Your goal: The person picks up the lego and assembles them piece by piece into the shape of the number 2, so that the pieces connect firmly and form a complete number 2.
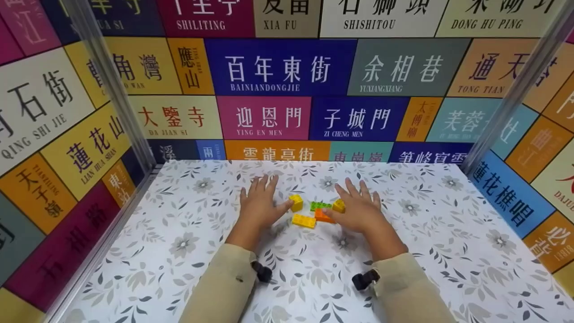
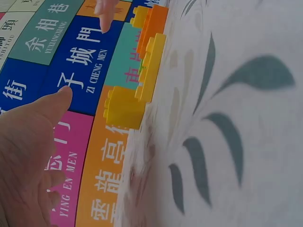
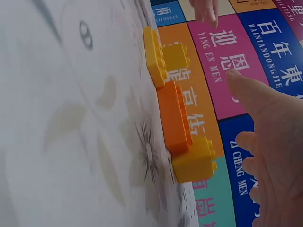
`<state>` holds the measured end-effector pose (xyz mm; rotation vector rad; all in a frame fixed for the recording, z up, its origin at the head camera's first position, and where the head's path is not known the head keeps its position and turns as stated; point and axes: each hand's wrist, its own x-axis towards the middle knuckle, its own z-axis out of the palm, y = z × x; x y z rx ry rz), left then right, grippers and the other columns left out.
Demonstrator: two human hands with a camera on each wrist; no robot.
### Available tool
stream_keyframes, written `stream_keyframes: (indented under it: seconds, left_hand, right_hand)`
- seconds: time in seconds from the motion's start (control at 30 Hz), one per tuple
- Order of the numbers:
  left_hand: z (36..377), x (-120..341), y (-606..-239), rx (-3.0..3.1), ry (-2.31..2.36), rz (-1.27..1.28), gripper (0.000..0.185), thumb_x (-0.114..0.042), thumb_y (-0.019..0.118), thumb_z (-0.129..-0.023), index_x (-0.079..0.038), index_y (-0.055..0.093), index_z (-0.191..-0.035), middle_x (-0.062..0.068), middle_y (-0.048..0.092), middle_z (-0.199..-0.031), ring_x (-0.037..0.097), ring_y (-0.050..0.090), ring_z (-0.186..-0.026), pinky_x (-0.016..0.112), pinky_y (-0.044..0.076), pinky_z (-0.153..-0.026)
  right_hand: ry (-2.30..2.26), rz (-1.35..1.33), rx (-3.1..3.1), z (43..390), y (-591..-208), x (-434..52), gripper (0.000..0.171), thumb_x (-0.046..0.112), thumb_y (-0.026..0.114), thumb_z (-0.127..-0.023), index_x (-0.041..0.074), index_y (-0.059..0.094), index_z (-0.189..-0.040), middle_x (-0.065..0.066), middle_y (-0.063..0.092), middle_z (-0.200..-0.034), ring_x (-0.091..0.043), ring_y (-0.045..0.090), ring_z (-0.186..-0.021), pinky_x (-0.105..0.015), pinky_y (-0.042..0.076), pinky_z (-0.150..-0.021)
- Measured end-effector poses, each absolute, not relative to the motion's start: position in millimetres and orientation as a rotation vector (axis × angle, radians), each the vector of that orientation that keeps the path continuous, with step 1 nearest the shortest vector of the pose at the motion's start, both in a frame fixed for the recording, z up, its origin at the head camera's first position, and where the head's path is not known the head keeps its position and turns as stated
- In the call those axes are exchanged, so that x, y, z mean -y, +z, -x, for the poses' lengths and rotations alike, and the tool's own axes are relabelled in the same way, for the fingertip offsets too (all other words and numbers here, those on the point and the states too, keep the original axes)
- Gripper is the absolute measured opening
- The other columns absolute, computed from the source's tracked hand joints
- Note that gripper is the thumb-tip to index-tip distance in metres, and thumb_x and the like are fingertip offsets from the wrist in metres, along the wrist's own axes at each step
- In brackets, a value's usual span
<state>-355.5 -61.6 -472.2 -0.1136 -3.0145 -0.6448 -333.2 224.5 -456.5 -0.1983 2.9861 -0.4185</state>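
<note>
Both hands lie flat and palm down on the floral tablecloth [image 1: 188, 251], fingers straight and spread. Between them sits a small cluster of toy bricks. My left hand [image 1: 259, 204] has its thumb close to a small yellow brick [image 1: 296, 202], also in the left wrist view [image 2: 124, 108]. My right hand [image 1: 358, 210] lies beside an orange brick [image 1: 323, 216], a green brick [image 1: 320, 206] and another small yellow brick [image 1: 339, 206]. A longer yellow brick [image 1: 304, 220] lies nearest me. The right wrist view shows the orange brick [image 3: 175, 116] just left of the right hand [image 3: 272, 142]. Neither hand holds anything.
Walls of coloured name signs [image 1: 287, 67] enclose the table on three sides, with metal corner posts [image 1: 112, 85] at back left and back right. Beige sleeves [image 1: 224, 287] carry the wrist cameras. The cloth stretches bare around the bricks.
</note>
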Motion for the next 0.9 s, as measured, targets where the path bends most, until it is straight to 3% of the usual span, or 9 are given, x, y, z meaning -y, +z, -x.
stream_keyframes:
  seconds: [0.43,0.77,0.9]
  left_hand:
    - [363,41,-475,2.998,-0.791,0.180,0.095,-0.071,0.070,-0.092,-0.039,0.027,-0.170,0.003,0.029,-0.178,0.030,0.024,-0.167,0.064,0.016,-0.134]
    - [366,31,-482,3.022,-1.144,0.244,0.087,-0.053,0.077,-0.096,-0.034,0.032,-0.169,0.002,0.036,-0.175,0.028,0.033,-0.163,0.056,0.028,-0.132]
    - [368,31,-486,2.969,-1.329,0.254,0.083,-0.043,0.079,-0.098,-0.028,0.036,-0.168,0.006,0.044,-0.170,0.030,0.042,-0.158,0.054,0.032,-0.131]
  right_hand:
    - [-0.447,0.276,-3.035,334,-453,-192,0.104,0.088,0.051,-0.092,0.032,0.018,-0.172,-0.003,0.003,-0.183,-0.042,-0.006,-0.169,-0.077,-0.004,-0.128]
    - [-0.445,0.345,-3.043,333,-458,-186,0.101,0.082,0.060,-0.091,0.030,0.027,-0.171,-0.002,0.008,-0.183,-0.040,-0.001,-0.169,-0.077,0.003,-0.129]
    - [-0.520,0.405,-3.040,331,-461,-183,0.099,0.077,0.069,-0.089,0.027,0.036,-0.168,-0.002,0.013,-0.182,-0.038,0.002,-0.170,-0.075,0.009,-0.129]
